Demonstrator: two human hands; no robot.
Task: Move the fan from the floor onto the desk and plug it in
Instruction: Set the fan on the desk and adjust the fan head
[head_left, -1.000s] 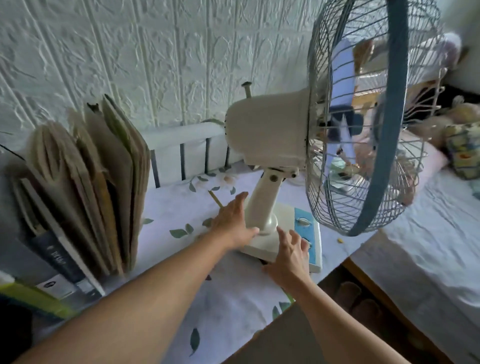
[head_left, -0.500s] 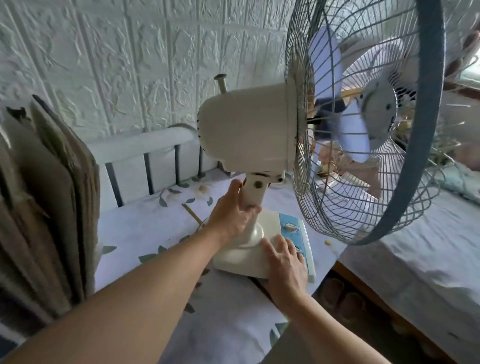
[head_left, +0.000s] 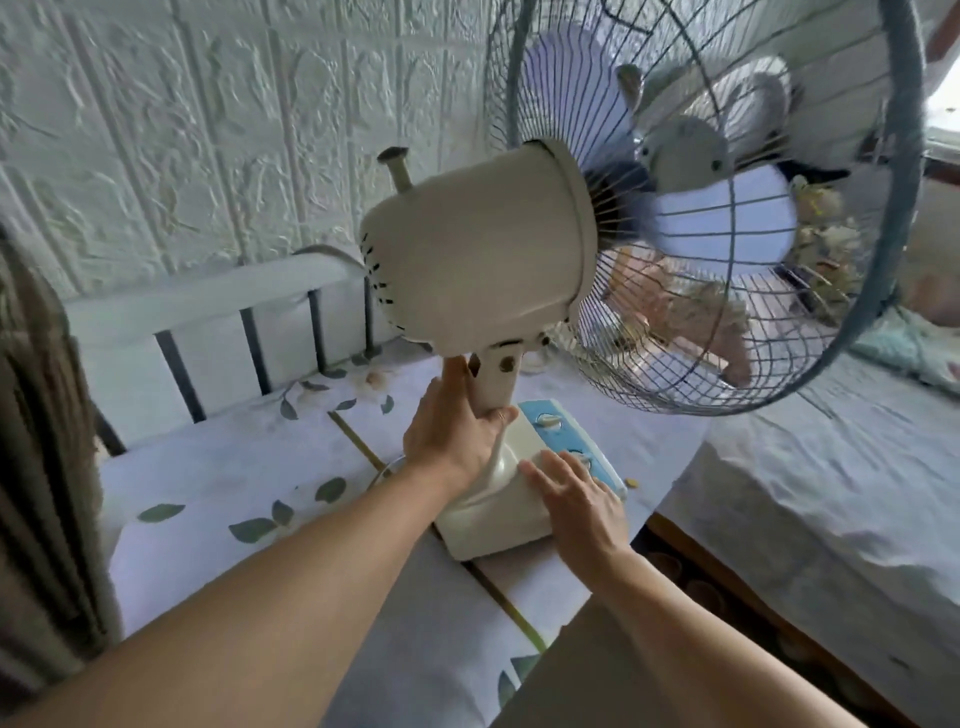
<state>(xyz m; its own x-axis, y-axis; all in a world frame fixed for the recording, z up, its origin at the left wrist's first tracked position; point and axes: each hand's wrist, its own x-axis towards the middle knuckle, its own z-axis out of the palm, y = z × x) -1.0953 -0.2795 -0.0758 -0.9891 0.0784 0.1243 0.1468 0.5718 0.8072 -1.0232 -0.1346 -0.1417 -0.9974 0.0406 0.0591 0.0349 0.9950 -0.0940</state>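
Fan (head_left: 483, 270) swung rightward — base near desk (head_left: 260, 467) edge.

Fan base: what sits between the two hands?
Head view: only the fan's curved neck foot. Left hand grips the neck; right hand lies flat on the base.

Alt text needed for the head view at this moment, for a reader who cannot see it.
A cream desk fan stands on a desk covered in a leaf-print cloth, its wire cage overhanging the edge toward a bed. The left hand grips the fan's neck and the right hand lies flat on its base beside the blue control panel.
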